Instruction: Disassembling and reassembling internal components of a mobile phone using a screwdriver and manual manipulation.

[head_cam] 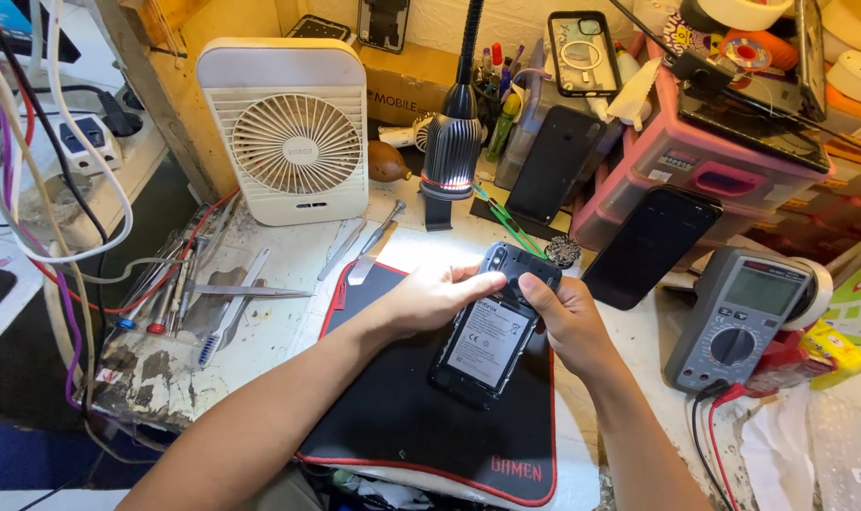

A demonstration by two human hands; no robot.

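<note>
A black smartphone (487, 331) with its back cover off lies face down over a black mat (402, 416) with a red edge; its battery with a white label shows. My left hand (430, 298) grips the phone's upper left side, thumb and fingers on the top part. My right hand (568, 317) holds the upper right edge, fingertips on the camera end. Both hands are on the phone under the lamp's light.
A white desk fan (293, 132) and a gooseneck lamp (452, 142) stand behind. Tweezers and screwdrivers (213, 293) lie at left. A grey multimeter (738, 317) sits at right, other phones (650, 246) lean on a pink box (724, 170). Cables hang at far left.
</note>
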